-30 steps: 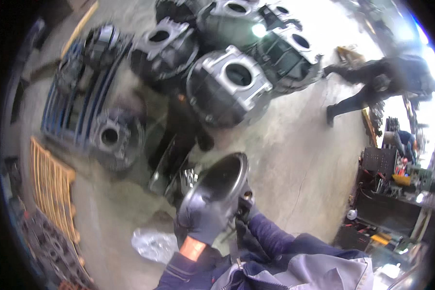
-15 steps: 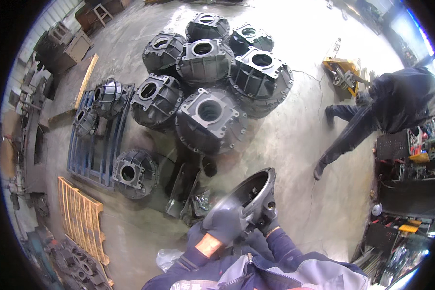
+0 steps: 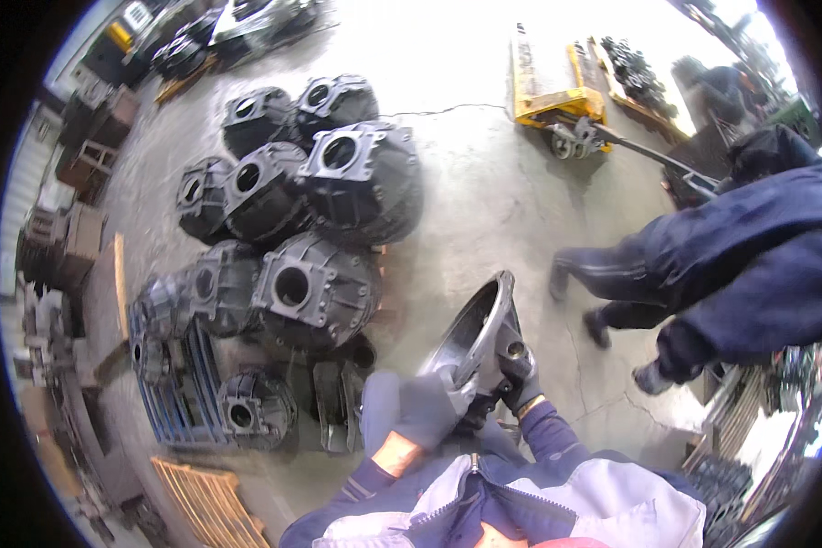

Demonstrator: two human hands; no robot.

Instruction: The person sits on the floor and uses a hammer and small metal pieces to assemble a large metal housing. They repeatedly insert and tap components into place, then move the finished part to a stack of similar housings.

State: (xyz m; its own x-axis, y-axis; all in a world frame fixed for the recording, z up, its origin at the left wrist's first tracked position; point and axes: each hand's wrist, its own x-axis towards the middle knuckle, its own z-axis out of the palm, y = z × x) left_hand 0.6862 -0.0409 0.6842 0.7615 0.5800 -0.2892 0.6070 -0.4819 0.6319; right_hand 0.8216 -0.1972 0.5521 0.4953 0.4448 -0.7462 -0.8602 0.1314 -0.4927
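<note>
In front of my body I hold a dark cast-metal bell housing point(image 3: 490, 340), tilted with its wide round opening facing up and left. My left hand point(image 3: 426, 407), in a dark glove, is closed around its near left rim. On its right side, beside a small round port, my gloved right hand point(image 3: 520, 380) grips the casting; some fingers are hidden behind it. Ahead to the left stands a cluster of similar bell housings, the nearest one point(image 3: 333, 288) with a square flange and round hole on top. A smaller housing point(image 3: 251, 413) sits apart, nearer me.
A blue metal rack point(image 3: 201, 388) and a wooden pallet point(image 3: 212, 498) lie at the left. A yellow pallet jack point(image 3: 566, 102) stands far right. Dark-clothed co-workers point(image 3: 749, 260), partly overlapping, are close on the right. Dark metal pieces point(image 3: 336, 397) lie left of my knee.
My view has turned right, so the housing cluster sits further left and more of the pallet jack shows. Co-workers' legs appear nearer. Both hands keep hold of the bell housing, now more steeply tilted.
</note>
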